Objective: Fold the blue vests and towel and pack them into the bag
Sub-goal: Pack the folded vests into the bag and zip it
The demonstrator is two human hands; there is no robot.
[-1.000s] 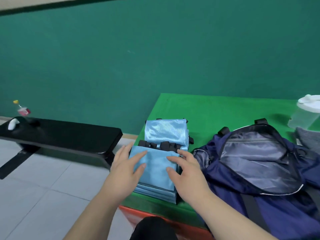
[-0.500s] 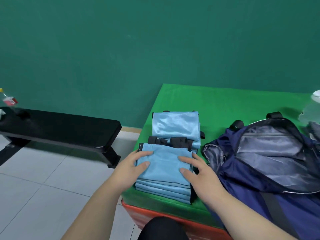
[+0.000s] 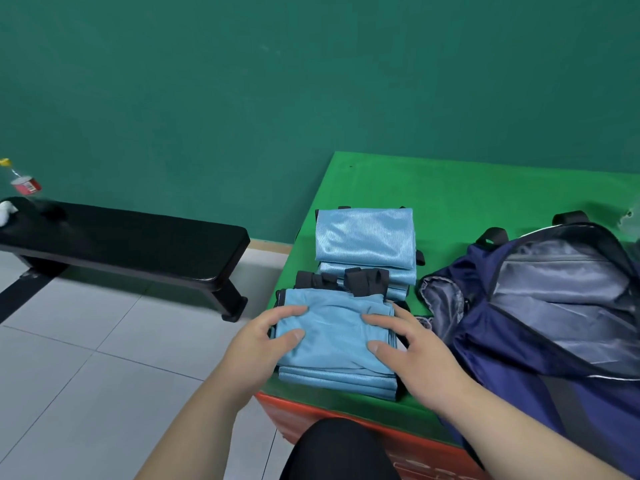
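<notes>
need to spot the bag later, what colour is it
The bag is navy blue with a grey lining; head view shows it best.

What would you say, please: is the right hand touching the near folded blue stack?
Touching. The head view shows the right hand with thumb and forefinger on top of the near folded blue stack, other fingers curled round its right edge.

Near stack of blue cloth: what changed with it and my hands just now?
Both hands went from lying flat on the near stack to curling in: left hand and right hand now grip its sides, wrinkling the top layer. It remains on the green table; far stack and navy bag unmoved.
</notes>
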